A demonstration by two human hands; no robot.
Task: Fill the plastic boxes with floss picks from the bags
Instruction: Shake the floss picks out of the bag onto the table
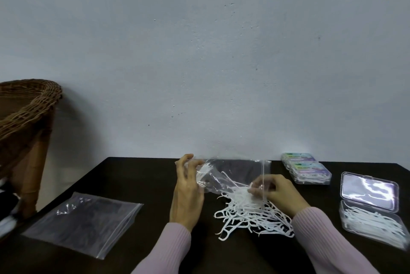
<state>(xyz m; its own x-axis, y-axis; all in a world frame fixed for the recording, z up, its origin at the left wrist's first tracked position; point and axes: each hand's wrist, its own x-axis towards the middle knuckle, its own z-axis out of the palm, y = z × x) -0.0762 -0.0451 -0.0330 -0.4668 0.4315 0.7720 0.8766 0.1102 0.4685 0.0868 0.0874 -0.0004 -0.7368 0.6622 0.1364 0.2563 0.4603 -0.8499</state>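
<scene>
- We see the brown woven wicker chair (26, 105) only in part; the left picture edge cuts it off.
- We cannot read the printed labels on the two closed clear plastic boxes (307, 168); they are too small and blurred.
- The picture's right edge clips the open clear plastic box (375, 220).
- The crumpled clear plastic bag (235, 173) veils the fingertips of the right hand (279, 193); we cannot tell what they pinch.
- The bottom edge cuts both pale pink ribbed sleeves (328, 242).
</scene>
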